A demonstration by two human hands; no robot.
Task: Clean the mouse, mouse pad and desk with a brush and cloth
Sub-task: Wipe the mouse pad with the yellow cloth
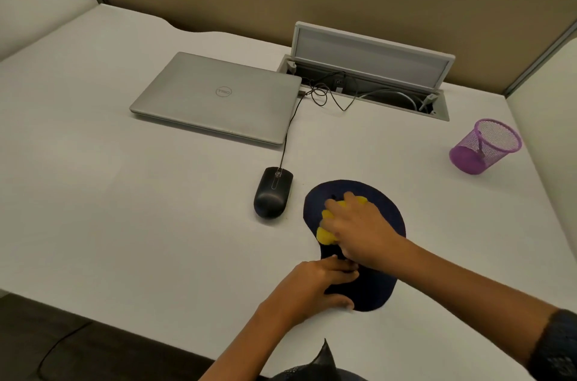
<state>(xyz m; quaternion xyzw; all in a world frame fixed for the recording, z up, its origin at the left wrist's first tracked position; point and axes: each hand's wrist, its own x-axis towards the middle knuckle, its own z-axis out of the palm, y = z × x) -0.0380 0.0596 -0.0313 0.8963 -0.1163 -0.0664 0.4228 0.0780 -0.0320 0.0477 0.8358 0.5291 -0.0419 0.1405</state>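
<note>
A dark blue mouse pad [385,208] lies on the white desk [125,224] at centre right. My right hand [359,230] presses a yellow cloth [326,235] onto the pad, its fingers curled over the cloth. At the pad's near end my left hand [315,287] lies on the wrist-rest part, with the fingers on top and the thumb at the edge. A black wired mouse [273,196] sits on the desk just left of the pad. No brush is in sight.
A closed silver laptop [215,98] lies behind the mouse, whose cable runs to it. An open cable hatch [368,68] with wires is at the back. A purple mesh cup [485,146] stands at the right. A beige partition borders the desk.
</note>
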